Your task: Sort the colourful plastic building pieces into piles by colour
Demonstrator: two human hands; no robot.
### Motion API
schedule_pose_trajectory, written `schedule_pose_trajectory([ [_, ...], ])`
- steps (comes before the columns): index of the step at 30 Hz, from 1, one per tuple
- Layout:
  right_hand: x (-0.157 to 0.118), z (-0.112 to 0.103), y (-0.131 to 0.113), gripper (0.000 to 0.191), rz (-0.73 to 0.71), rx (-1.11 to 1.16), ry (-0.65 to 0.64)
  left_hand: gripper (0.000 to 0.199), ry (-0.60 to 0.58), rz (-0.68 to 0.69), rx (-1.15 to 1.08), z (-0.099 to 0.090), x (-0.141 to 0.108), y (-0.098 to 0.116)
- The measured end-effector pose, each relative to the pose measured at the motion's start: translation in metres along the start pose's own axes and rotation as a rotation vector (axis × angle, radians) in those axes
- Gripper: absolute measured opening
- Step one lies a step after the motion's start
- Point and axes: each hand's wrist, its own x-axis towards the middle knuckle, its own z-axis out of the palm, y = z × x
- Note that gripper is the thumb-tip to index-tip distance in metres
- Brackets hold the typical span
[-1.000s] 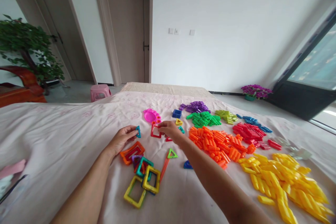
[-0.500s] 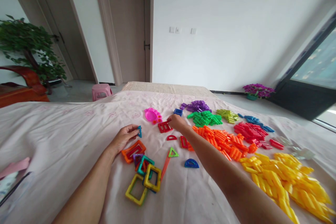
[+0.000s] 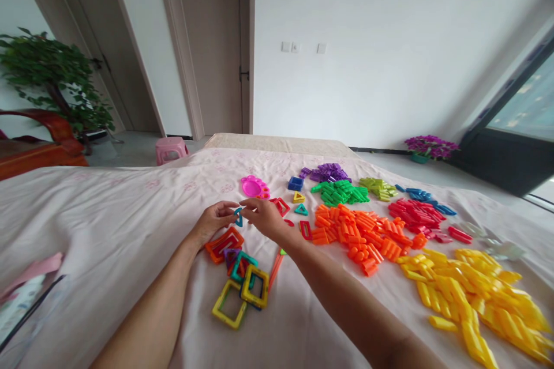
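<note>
Left hand (image 3: 212, 221) pinches a small blue open-centred plastic triangle (image 3: 240, 219) between the two hands, while the right hand (image 3: 266, 219) crowds it, its grip unclear, so a fumbled pinch could drop it towards the orange plastic frame (image 3: 210, 250) just nearside of the left.

Pink stool (image 3: 172, 150), leafy plant (image 3: 47, 72), purple flowers (image 3: 430, 146).

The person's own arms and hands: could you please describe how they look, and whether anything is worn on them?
The left forearm and right forearm are bare as far as they show, with no sleeve, watch or bracelet to be seen. The left hand and right hand have no gloves. Any ring is too small to tell.
</note>
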Motion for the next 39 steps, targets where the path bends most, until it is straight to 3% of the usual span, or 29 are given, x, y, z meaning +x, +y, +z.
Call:
schedule_pose_trajectory([
  [3, -0.006, 0.008, -0.005, 0.018, 0.0, -0.036, 0.037, 0.046, 0.01, -0.03, 0.018, 0.003, -0.004, 0.004],
  [5, -0.01, 0.001, -0.004, 0.017, 0.075, 0.032, 0.046, 0.045, 0.024, -0.051, 0.031, 0.002, -0.007, 0.007],
  [10, -0.044, -0.058, 0.007, 0.029, 0.298, 0.382, 0.072, 0.047, 0.101, -0.072, -0.03, -0.006, -0.005, 0.004],
  [13, -0.083, -0.091, 0.01, 0.032, 0.393, 0.451, 0.088, 0.046, 0.121, -0.095, -0.049, -0.01, -0.002, -0.001],
  [16, -0.121, -0.107, 0.018, 0.03, 0.496, 0.458, 0.101, 0.046, 0.105, -0.103, -0.038, -0.011, -0.001, -0.004],
  [20, -0.152, -0.109, 0.036, 0.023, 0.551, 0.394, 0.173, 0.044, 0.1, -0.091, -0.023, -0.011, 0.0, -0.006],
  [26, -0.165, -0.105, 0.056, 0.02, 0.514, 0.132, 0.251, 0.044, 0.116, -0.089, -0.007, -0.013, 0.001, -0.009],
  [33, -0.175, -0.101, 0.067, 0.018, 0.415, -0.258, 0.253, 0.046, 0.127, -0.093, -0.003, -0.013, 0.001, -0.008],
  [39, -0.179, -0.104, 0.066, 0.022, 0.388, -0.282, 0.184, 0.048, 0.132, -0.088, -0.005, -0.014, 0.002, -0.009],
])
